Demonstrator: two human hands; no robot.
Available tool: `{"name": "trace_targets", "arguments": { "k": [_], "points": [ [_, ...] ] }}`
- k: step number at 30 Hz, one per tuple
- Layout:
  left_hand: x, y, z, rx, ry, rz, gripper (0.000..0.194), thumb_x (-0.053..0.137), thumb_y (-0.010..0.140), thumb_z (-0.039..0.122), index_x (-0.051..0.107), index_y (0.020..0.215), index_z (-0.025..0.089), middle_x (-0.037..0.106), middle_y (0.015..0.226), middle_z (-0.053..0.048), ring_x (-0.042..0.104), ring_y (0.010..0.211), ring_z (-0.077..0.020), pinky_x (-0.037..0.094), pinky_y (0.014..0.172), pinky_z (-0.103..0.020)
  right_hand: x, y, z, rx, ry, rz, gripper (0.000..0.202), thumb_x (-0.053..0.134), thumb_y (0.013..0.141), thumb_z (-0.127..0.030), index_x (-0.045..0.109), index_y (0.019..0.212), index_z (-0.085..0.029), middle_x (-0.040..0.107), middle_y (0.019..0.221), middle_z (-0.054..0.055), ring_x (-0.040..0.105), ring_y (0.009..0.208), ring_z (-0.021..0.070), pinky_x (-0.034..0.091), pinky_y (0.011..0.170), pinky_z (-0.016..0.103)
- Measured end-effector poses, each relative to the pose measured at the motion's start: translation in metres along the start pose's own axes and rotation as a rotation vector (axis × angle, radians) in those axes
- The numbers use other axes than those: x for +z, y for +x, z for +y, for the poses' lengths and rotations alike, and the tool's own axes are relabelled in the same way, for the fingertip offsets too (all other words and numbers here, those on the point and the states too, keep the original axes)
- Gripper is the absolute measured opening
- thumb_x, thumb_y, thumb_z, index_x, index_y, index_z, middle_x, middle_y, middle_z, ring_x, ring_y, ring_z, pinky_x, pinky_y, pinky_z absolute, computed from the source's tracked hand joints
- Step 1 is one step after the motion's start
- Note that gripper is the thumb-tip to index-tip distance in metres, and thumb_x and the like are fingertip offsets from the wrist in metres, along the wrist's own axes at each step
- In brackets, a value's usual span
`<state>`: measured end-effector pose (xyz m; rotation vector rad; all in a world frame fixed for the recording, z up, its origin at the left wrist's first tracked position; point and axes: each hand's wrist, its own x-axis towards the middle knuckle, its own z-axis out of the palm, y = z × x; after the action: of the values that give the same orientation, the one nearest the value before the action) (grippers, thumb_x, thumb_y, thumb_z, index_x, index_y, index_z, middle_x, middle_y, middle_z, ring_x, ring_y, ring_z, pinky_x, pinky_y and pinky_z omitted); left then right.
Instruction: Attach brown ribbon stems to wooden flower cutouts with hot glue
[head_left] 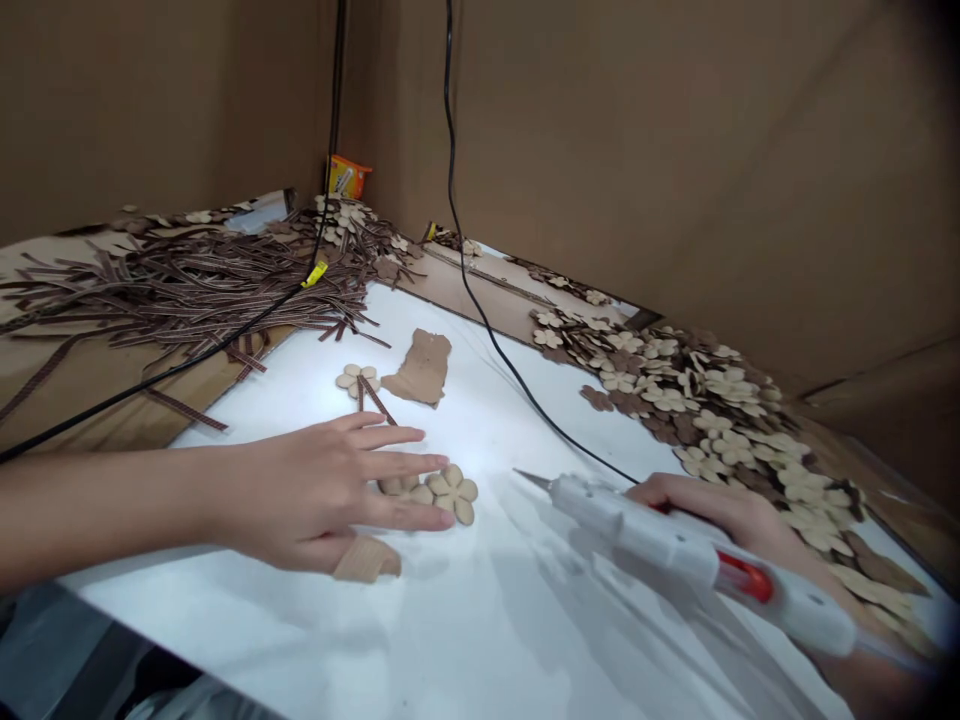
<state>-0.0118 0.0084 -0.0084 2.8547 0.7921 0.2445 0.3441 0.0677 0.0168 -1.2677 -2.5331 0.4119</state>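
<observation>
Closest to me is my right hand point(750, 520), its fingers curled around a white plastic tool point(637, 525) with a red part and a thin, pointy tip. Under my fingers is a big white board point(300, 640). Past my left fingers sits a messy heap of brown stitched strips point(217, 285); beyond my right fingers, a pile of cream and brown flower shapes point(712, 400). My left hand point(315, 495) is spread flat, gripping nothing, fingertips touching a cream five-petal flower point(452, 494). Just past those fingers lies a torn tan scrap point(424, 368).
</observation>
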Motion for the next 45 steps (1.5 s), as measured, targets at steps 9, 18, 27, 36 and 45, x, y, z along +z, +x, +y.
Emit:
{"name": "trace_targets", "arguments": {
  "k": [9,18,27,36,45],
  "points": [
    [-0.013,-0.011,-0.019,0.116,0.005,-0.098,0.043,0.044,0.085,0.046,0.052,0.125,0.031,0.043,0.138,-0.004,0.025,0.134,-0.0272,0.013,0.11,-0.044,0.007,-0.001,-0.022,-0.011,0.014,0.021,0.009,0.052,0.071,-0.026,0.06,0.075,-0.023,0.067,0.069,0.001,0.063,0.06,0.0194,0.049,0.053,0.025],
    [-0.009,-0.009,-0.019,0.062,-0.096,-0.146,0.043,0.042,0.088,0.043,0.046,0.13,0.033,0.039,0.141,-0.003,0.021,0.135,-0.0271,0.016,0.109,-0.045,0.036,-0.003,-0.055,-0.253,0.067,-0.042,0.007,0.051,0.077,-0.019,0.057,0.08,-0.022,0.062,0.068,0.001,0.06,0.057,0.0145,0.046,0.051,0.021],
    [-0.008,-0.01,-0.02,0.034,-0.191,-0.097,0.039,0.046,0.087,0.039,0.051,0.125,0.036,0.042,0.138,0.0,0.024,0.134,-0.0259,0.018,0.109,-0.045,0.041,-0.005,-0.06,-0.13,-0.002,-0.114,0.008,0.049,0.071,-0.017,0.053,0.075,-0.022,0.062,0.067,-0.001,0.056,0.054,0.0122,0.045,0.051,0.02],
    [-0.009,-0.008,-0.02,0.026,-0.215,-0.121,0.038,0.048,0.086,0.037,0.052,0.124,0.036,0.04,0.139,0.001,0.024,0.134,-0.0265,0.018,0.109,-0.046,0.046,-0.008,-0.059,-0.087,-0.023,-0.053,0.014,0.041,0.073,-0.016,0.054,0.07,-0.022,0.061,0.064,-0.003,0.054,0.05,0.0104,0.043,0.05,0.019],
    [-0.009,-0.008,-0.021,0.023,-0.189,-0.154,0.038,0.045,0.087,0.037,0.051,0.125,0.036,0.039,0.14,0.002,0.022,0.135,-0.0262,0.018,0.109,-0.046,0.047,-0.007,-0.063,-0.089,-0.013,-0.011,0.011,0.042,0.074,-0.019,0.051,0.068,-0.022,0.059,0.061,-0.003,0.052,0.049,0.0107,0.043,0.049,0.02]
  ]
}}
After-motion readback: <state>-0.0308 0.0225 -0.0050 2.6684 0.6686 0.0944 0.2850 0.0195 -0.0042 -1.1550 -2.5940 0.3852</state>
